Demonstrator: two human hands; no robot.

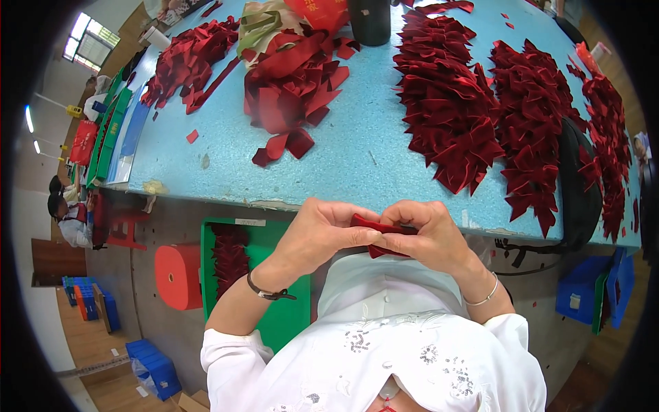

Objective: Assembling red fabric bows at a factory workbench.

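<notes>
Between my two hands, just off the table's near edge, is a small folded piece of dark red fabric [386, 253]. My left hand [331, 230] pinches its left side, with the thumb lying along the front. From the other side my right hand [434, 235] grips it, thumb and fingertips meeting the left thumb. The fingers hide much of the piece. Beyond my hands a heap of loose flat red fabric pieces [292, 93] lies on the light blue table [309, 180]. Right of it run long rows of pointed, folded red fabric pieces [449, 113], stacked closely.
A second heap of red scraps [192, 58] is at the far left, and a black cup [369, 22] at the back. A black bag [579, 189] hangs over the right edge. Below left are a green crate [288, 309] and a red roll [177, 276]. Others sit farther left.
</notes>
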